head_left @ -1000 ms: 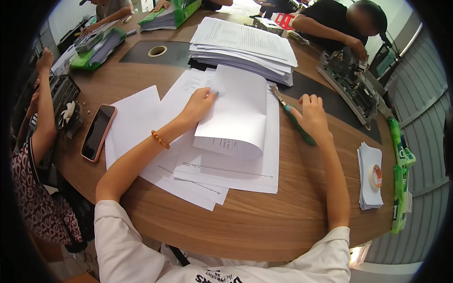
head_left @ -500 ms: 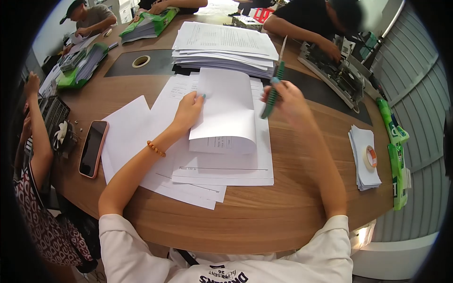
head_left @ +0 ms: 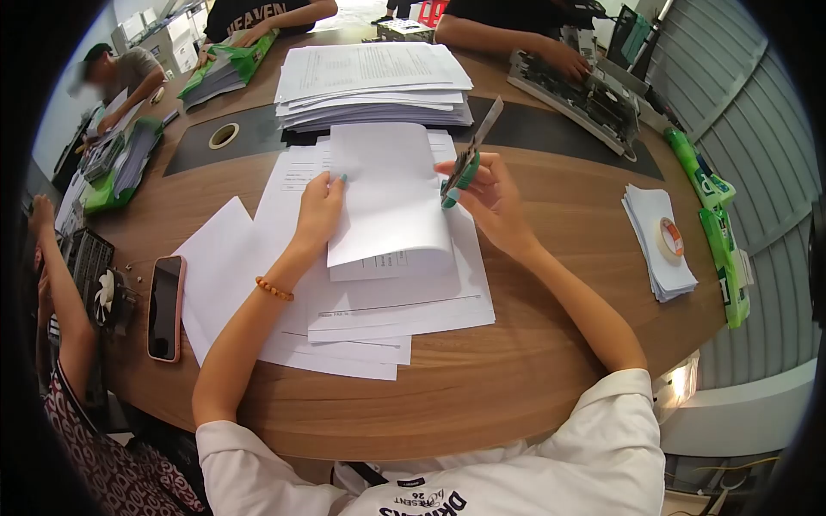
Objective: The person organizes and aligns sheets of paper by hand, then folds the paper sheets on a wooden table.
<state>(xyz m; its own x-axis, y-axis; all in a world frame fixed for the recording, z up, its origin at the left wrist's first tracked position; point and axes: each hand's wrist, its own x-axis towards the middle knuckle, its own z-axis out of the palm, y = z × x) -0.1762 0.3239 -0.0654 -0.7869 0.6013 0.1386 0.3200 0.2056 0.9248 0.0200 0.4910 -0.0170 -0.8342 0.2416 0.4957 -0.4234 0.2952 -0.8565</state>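
Note:
My left hand [head_left: 322, 211] grips the left edge of a folded sheet of paper [head_left: 387, 193], thumb on top. The sheet is bent over, its lower edge curling up above printed sheets. In my right hand [head_left: 495, 202] is a green utility knife [head_left: 465, 170], its long blade pointing up and away. My right fingertips are right at the folded sheet's right edge. Beneath lie loose printed papers [head_left: 396, 318], spread to the left. Just beyond the sheet stands a thick stack of printed paper [head_left: 370, 82].
A phone [head_left: 165, 308] lies left of the papers. A tape roll [head_left: 224, 136] sits at the back left. At right, another tape roll [head_left: 668, 239] rests on small paper slips [head_left: 645, 249], near green packages [head_left: 718, 232]. Other people work around the table, one at an opened metal device [head_left: 576, 103].
My right hand has moved left to the sheet's right edge, and the knife has turned, its blade tilting further right. My left hand keeps its grip. The whole view has shifted slightly.

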